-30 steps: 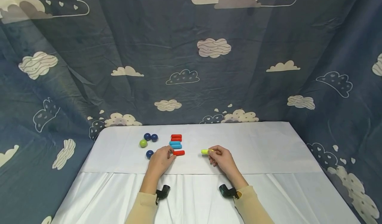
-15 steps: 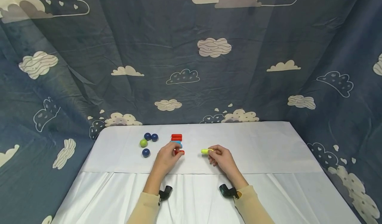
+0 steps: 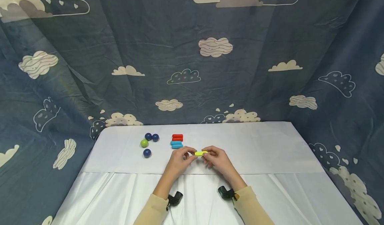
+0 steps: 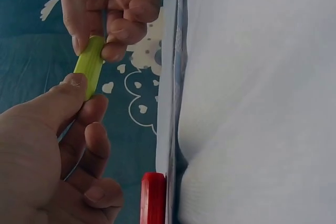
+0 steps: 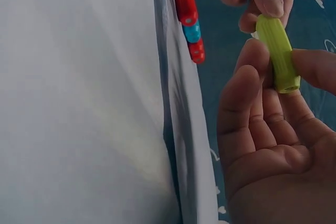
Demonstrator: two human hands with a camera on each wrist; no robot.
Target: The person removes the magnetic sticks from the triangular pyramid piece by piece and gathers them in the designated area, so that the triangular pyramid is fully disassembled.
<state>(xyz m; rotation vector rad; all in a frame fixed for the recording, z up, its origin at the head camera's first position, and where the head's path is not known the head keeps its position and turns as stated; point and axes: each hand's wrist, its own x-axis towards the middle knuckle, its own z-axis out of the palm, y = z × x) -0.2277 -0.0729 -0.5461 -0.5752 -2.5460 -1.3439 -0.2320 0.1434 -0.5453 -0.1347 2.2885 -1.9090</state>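
Observation:
A long yellow-green bead is held above the white table between both hands. My left hand pinches its left end between thumb and fingers. The other end is pinched by my right hand. In the right wrist view, the ribbed side of the bead and a hole in its near end show. A red long bead lies near the left hand in the left wrist view; in the head view that hand hides it. Just beyond the left hand lie two blue long beads.
Two more red long beads lie behind the blue ones. To the left are several round beads, dark blue and one green. White cloth covers the table, with a cloud-patterned curtain around it.
My left hand has left the red bead and moved right to take the yellow-green bead's left end. The right hand has brought that bead slightly left. Earlier, a dark blue round bead shifted left.

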